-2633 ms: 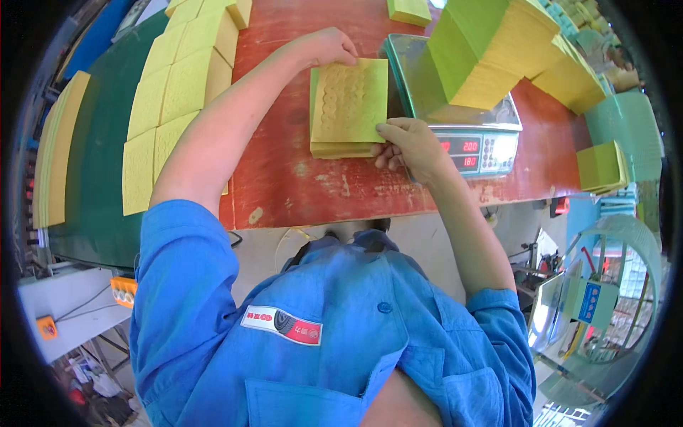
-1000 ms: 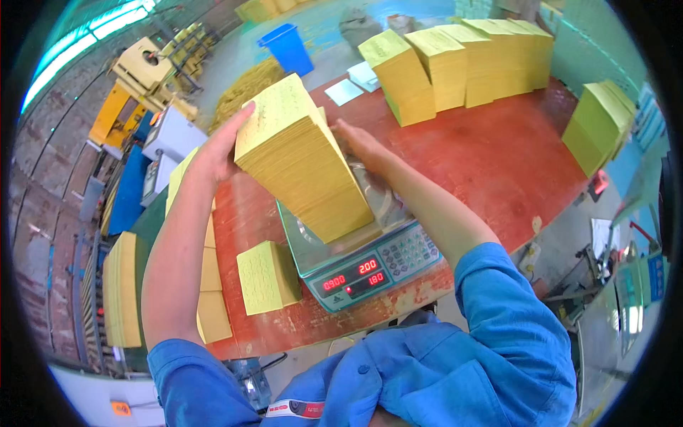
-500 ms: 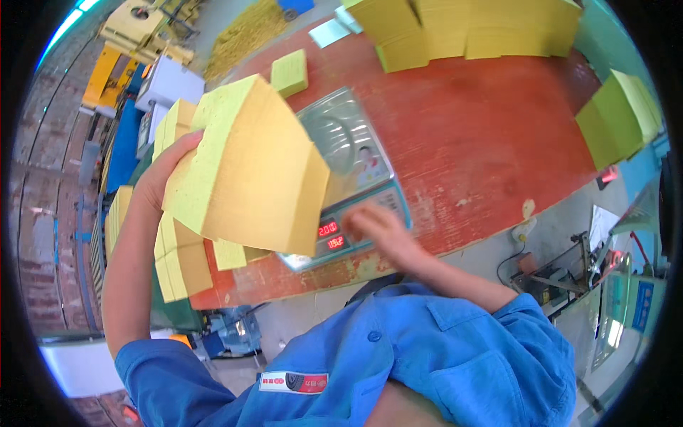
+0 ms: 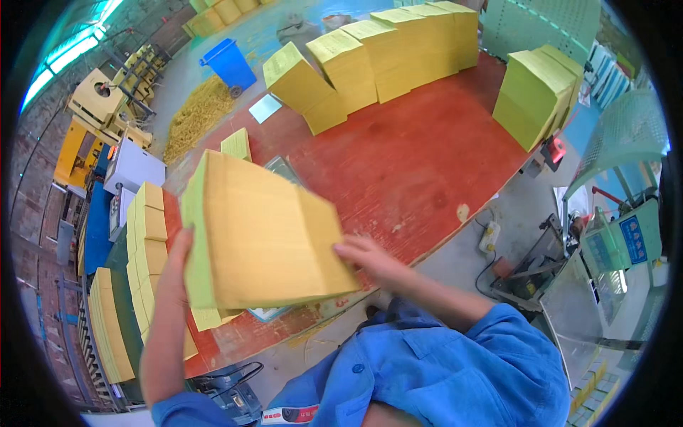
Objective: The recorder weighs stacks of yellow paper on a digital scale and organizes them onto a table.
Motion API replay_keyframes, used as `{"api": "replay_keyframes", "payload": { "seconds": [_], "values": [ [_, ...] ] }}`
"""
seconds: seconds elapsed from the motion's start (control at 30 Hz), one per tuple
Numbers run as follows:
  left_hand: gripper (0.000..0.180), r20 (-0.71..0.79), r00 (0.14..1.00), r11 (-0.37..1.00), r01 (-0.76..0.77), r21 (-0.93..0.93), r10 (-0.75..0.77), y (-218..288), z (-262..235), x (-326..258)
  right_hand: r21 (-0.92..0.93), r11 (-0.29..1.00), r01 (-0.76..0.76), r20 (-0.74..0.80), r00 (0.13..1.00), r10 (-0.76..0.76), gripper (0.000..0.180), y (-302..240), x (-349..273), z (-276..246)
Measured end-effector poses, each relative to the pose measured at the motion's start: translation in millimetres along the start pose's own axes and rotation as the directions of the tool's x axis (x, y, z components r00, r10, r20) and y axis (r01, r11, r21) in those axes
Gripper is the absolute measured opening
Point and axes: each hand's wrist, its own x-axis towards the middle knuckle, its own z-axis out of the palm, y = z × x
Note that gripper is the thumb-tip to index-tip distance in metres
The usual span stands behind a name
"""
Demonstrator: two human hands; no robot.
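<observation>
A thick stack of yellow paper (image 4: 263, 235) is held up, tilted, above the near left part of the red table. My left hand (image 4: 179, 267) grips its left edge, most of the fingers hidden behind it. Against its right edge press the fingers of my right hand (image 4: 364, 257). Behind and under the stack is a digital scale (image 4: 283, 169); only its far corner and a bit of its near edge show, and its display is hidden. Just beyond the held stack, a small block of yellow paper (image 4: 236, 145) lies on the table.
Tall yellow paper stacks (image 4: 384, 57) line the red table's (image 4: 405, 164) far edge, with more paper stacks (image 4: 530, 96) at its right end. Cut paper blocks (image 4: 147, 242) stand at the left. Beyond are a blue bin (image 4: 229, 65) and a heap of yellow scraps (image 4: 199, 110).
My right hand has left the scale's display area and reached the stack's right edge. The held stack has come lower and turned, covering more of the scale. The view has shifted too.
</observation>
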Motion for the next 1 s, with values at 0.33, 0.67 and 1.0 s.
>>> {"api": "replay_keyframes", "payload": {
  "seconds": [0.33,0.67,1.0],
  "values": [
    [0.061,0.327,0.945,0.641,0.256,-0.723,-0.008,-108.4,256.2,51.2,-0.842,0.539,-0.025,-0.245,0.908,-0.34,0.045,-167.1,-85.4,-225.3],
    [0.052,-0.1,0.926,0.926,-0.348,0.147,0.364,-196.8,319.3,128.0,-0.917,0.305,-0.256,-0.321,0.928,-0.188,0.054,-170.4,-82.0,-326.7],
    [0.055,-0.002,0.996,0.985,0.086,-0.153,-0.087,-112.6,344.9,103.6,-0.769,0.603,-0.212,-0.322,0.943,-0.08,0.058,-161.9,-74.3,-383.9]
  ]
}}
